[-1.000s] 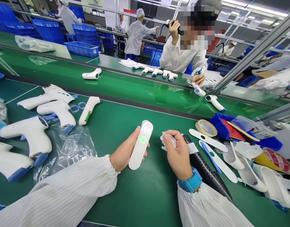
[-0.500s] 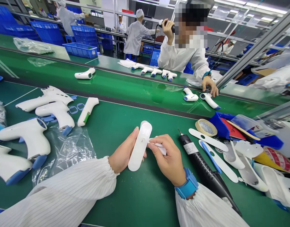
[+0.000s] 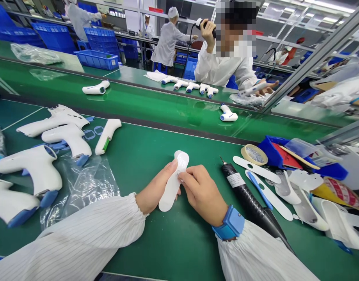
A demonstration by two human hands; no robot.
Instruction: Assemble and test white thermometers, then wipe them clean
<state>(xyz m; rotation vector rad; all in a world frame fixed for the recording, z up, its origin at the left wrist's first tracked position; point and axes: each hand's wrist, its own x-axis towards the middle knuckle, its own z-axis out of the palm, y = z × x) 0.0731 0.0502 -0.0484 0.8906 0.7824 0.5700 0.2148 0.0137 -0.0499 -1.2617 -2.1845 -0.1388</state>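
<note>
My left hand (image 3: pixel 155 191) grips a white thermometer faceplate (image 3: pixel 173 183) from the left, holding it tilted just above the green table (image 3: pixel 173 242). My right hand (image 3: pixel 203 193), with a blue wrist strap (image 3: pixel 230 225), has its fingers closed and pressed against the faceplate's right side; what they pinch is hidden. A black electric screwdriver (image 3: pixel 249 203) lies just right of my right hand.
White gun-shaped thermometer housings (image 3: pixel 36 171) and a plastic bag (image 3: pixel 86 183) lie at left. Loose white covers (image 3: pixel 285 191), a tape roll (image 3: pixel 254 155) and a blue bin (image 3: pixel 273 150) crowd the right. Thermometers (image 3: pixel 228 114) ride the conveyor beyond. A person in white sits opposite.
My right hand moved left from a small white piece onto the faceplate and now presses on it. The faceplate's green light no longer shows. The conveyor thermometers drifted left.
</note>
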